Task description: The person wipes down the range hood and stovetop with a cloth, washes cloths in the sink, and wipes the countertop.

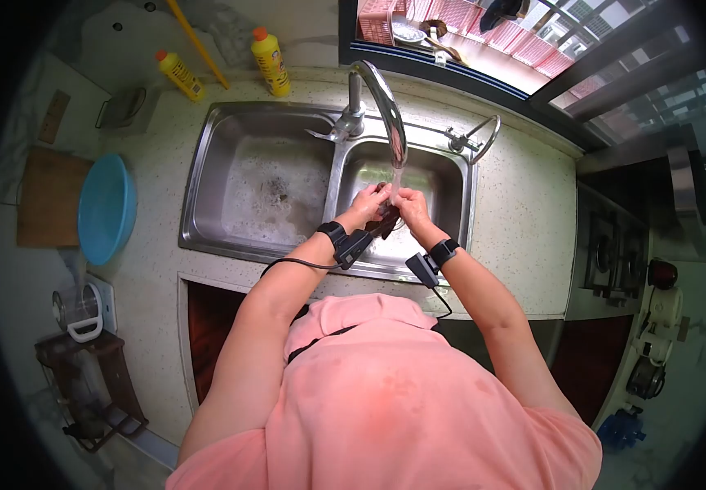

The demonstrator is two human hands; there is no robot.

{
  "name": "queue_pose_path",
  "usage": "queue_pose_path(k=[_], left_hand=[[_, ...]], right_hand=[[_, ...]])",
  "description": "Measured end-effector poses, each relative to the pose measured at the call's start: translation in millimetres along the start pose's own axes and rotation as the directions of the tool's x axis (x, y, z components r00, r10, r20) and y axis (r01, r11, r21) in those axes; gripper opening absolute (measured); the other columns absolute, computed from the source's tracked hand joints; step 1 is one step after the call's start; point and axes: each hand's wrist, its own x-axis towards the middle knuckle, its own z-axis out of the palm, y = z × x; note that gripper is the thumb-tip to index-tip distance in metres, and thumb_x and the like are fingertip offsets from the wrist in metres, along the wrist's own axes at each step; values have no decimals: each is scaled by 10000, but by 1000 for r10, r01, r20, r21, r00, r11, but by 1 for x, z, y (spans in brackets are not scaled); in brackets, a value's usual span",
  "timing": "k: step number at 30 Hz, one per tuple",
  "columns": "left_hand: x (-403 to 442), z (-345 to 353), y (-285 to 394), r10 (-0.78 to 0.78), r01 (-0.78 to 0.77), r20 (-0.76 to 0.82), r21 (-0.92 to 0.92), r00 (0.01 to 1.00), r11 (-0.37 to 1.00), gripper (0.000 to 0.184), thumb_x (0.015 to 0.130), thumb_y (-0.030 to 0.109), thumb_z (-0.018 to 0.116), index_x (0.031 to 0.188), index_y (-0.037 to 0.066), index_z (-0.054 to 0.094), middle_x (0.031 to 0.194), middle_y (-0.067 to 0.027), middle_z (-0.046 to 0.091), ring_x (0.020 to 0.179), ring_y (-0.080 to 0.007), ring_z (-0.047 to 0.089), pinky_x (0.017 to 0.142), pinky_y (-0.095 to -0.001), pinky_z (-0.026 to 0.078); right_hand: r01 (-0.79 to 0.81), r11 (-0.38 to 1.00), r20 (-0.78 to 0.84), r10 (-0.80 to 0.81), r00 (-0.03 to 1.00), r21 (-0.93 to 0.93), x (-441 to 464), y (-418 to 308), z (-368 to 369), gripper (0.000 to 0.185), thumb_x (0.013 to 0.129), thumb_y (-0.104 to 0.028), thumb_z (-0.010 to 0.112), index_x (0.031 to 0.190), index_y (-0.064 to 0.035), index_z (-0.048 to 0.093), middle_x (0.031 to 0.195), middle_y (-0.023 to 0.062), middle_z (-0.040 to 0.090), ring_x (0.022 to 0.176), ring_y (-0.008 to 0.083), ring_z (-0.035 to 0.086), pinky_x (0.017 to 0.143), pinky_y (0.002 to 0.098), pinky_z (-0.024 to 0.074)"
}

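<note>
Over the right sink basin (439, 175), my left hand (366, 204) has its fingers closed round a dark brown, wet-looking limp thing (388, 220), whose exact kind I cannot make out. My right hand (412, 207) pinches the same thing from the other side, close against the left. A stream of water (396, 177) falls from the curved chrome faucet (391, 106) onto the fingers and the thing. Part of it is hidden by the hands.
The wider left basin (259, 175) lies beside the right one. Two yellow bottles (270, 63) stand behind the sink. A blue plastic basin (106, 209) leans against a wooden board (47, 196) on the left. A small tap (475, 143) rises at right, with a stove (614, 245) beyond.
</note>
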Motion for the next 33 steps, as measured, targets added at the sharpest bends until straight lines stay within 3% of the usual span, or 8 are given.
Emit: queue_pose_path(k=[4,9,15,18,21,25,28,33], left_hand=[[6,-5,-3,128,-127,-41,22,991,992,268,897,336,632,966,81,670,652,50,532,531,-53,487,485,-212,427],[-2,1,-2,290,-181,-308,338,906,924,352,749,343,759,653,12,685,539,-82,608,530,-151,586,536,-336,466],[-20,10,15,431,-146,-387,582,815,800,326,693,318,784,705,11,673,697,-162,665,652,-277,654,615,-383,493],[-6,6,5,540,-179,-384,667,749,723,337,704,316,765,722,10,625,671,-147,639,616,-288,614,592,-383,475],[6,7,0,418,-130,-367,602,831,788,347,751,310,707,694,5,553,668,-170,612,642,-320,601,613,-404,466],[13,12,-13,439,-224,-305,543,845,810,368,841,361,623,835,0,558,775,-209,631,769,-383,622,694,-438,479],[9,27,-23,443,-275,-373,424,815,863,345,870,345,596,872,9,522,806,-216,627,791,-393,612,704,-445,466],[6,41,-15,381,-336,-313,188,870,923,344,918,337,538,848,1,542,748,-99,572,722,-169,521,657,-340,444]], right_hand=[[48,995,-12,-47,999,85,-4,1,-1,232,849,-168,648,1028,-34,710,745,-1,656,639,66,550,565,237,433],[36,998,-152,-44,987,-54,-3,12,5,189,820,-152,673,955,-32,731,749,41,695,649,99,603,599,262,474],[-139,929,-357,7,934,-344,-9,12,8,191,750,-139,721,903,-25,736,788,128,713,696,176,673,656,313,510],[-110,976,-354,38,934,-186,-5,21,5,150,755,-121,718,872,-28,737,717,69,694,585,171,616,624,297,501],[-280,957,-151,289,945,75,-8,13,-2,226,871,-177,619,1050,-52,679,875,60,669,786,134,605,646,282,482],[-457,832,-89,505,858,313,-8,6,11,475,988,-452,335,1351,-148,380,1311,111,438,1128,247,495,849,519,495],[-572,658,3,655,756,490,-3,9,11,564,975,-539,284,1349,-128,374,1350,117,397,1154,315,483,903,598,448],[-630,549,269,597,756,550,3,37,10,724,908,-683,218,1330,-131,423,1363,143,447,1240,360,440,966,638,343]])
